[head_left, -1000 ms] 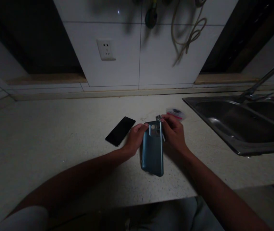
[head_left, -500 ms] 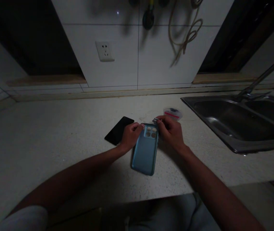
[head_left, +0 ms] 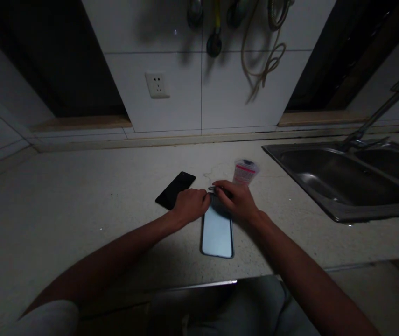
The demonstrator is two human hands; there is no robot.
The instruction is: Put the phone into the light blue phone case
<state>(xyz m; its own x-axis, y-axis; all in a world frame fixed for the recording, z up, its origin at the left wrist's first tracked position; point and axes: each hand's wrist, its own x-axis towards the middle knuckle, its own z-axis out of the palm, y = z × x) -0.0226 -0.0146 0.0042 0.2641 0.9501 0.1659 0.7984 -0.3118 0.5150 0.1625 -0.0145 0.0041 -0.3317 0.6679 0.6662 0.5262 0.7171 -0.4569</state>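
A translucent blue phone case [head_left: 217,233] lies on the counter, its raised rim showing round a pale flat inside. Closed at its top left corner, my left hand [head_left: 191,203] grips the case's edge. My right hand [head_left: 236,198] pinches a small shiny metal piece [head_left: 212,188] just above the case's top edge; its exact kind is too small to make out. Both hands cover the upper end of the case. Left of them lies a black phone [head_left: 174,190], partly behind my left hand. Behind my right hand is a small clear plastic bag [head_left: 244,171] with a pink stripe.
A steel double sink [head_left: 325,182] with a tap [head_left: 374,114] is set into the counter [head_left: 90,196] at right. On the tiled wall are a socket [head_left: 157,85], pipe valves [head_left: 213,44] and a hanging looped cord [head_left: 267,63].
The phone case has been turned from its camera-hole back to its rimmed inside. My right hand has moved left with the metal piece, close to my left hand. The view has tilted up slightly.
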